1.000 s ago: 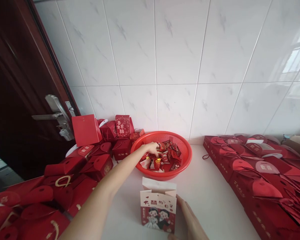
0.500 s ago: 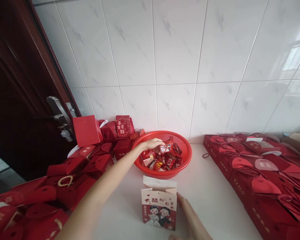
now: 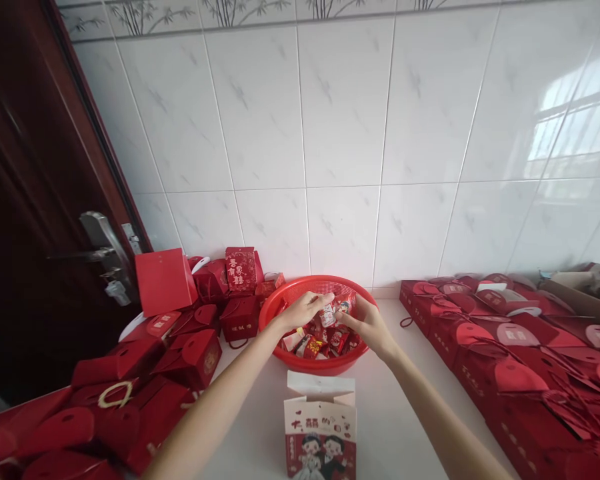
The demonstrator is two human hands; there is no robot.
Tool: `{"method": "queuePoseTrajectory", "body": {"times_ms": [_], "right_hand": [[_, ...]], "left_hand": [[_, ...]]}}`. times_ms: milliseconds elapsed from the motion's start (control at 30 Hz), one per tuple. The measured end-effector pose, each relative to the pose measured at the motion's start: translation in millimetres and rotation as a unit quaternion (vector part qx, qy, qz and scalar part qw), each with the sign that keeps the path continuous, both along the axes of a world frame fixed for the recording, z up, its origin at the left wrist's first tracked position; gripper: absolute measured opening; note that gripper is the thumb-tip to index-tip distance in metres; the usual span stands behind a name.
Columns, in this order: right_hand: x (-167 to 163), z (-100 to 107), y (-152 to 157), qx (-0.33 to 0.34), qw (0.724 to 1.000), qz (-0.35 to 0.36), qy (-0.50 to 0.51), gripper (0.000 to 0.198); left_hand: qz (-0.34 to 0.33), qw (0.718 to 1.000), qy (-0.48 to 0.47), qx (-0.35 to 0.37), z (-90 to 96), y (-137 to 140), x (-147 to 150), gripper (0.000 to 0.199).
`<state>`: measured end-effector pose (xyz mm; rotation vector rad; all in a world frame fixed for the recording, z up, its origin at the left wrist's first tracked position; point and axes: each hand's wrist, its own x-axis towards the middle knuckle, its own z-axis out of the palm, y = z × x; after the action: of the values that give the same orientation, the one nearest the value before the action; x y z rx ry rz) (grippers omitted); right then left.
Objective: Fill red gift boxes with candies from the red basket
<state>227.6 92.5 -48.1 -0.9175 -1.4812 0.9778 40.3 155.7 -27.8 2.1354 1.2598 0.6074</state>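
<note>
Both hands are over a red plastic colander (image 3: 305, 365) heaped with wrapped candies (image 3: 313, 347). A shiny red-and-white candy packet (image 3: 329, 316) with cartoon printing is between them. My left hand (image 3: 303, 312) is closed on its left side, while the fingers of my right hand (image 3: 369, 325) pinch at its right side. Whether this is one packet or two pressed together I cannot tell. Nearer to me, an open-topped paper gift box (image 3: 320, 423) printed with a cartoon bridal couple stands upright on the white tabletop (image 3: 397, 413), touched by neither hand.
Red gift boxes (image 3: 187, 357) are piled at the left, beside a dark door (image 3: 25, 200) with a metal handle. Rows of closed red boxes (image 3: 485, 347) with cords fill the right side. A tiled wall (image 3: 340, 133) rises behind the colander.
My right hand has left the side of the paper gift box and come up to the colander, at the candy packet. My left hand stays there with the packet, and the view has tilted upward.
</note>
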Motion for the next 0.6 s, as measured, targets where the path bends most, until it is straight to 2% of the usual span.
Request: {"method": "queuePoseTrajectory", "body": {"times_ms": [67,100,133,200,267,300,367,433,533,600], "right_hand": [[-6,1,16,-0.007,0.997,0.062,0.045,0.041],[-7,0,23,-0.003,0.996,0.059,0.062,0.038],[-7,-1,30,0.007,0.997,0.030,0.072,0.035],[-4,-4,44,0.026,0.995,-0.074,0.067,0.029],[2,-8,56,0.026,0.985,-0.162,0.050,0.025],[4,-9,62,0.019,0.983,-0.178,0.043,0.024],[8,-13,70,-0.004,0.985,-0.169,0.031,0.026],[8,-16,75,-0.031,0.989,-0.144,0.028,0.030],[6,-19,76,-0.059,0.989,-0.127,0.039,0.032],[6,-18,75,-0.074,0.987,-0.127,0.061,0.032]], "left_hand": [[0.015,1.000,-0.028,-0.003,0.4,2,-6,0.064],[0.018,0.999,-0.033,-0.017,-0.1,5,-10,0.066],[0.016,0.999,-0.036,-0.036,-1.0,10,-15,0.066],[0.004,0.998,-0.027,-0.058,-3.6,21,-27,0.059],[0.000,0.999,0.028,-0.033,-6.3,34,-36,0.041],[0.006,0.997,0.077,-0.011,-7.5,41,-39,0.033],[0.020,0.984,0.175,0.015,-9.8,54,-40,0.028],[0.029,0.971,0.237,0.006,-13.1,66,-33,0.026],[0.038,0.961,0.274,-0.025,-21.2,84,-16,0.020],[0.045,0.956,0.288,-0.039,-28.1,95,-5,0.024]]}}
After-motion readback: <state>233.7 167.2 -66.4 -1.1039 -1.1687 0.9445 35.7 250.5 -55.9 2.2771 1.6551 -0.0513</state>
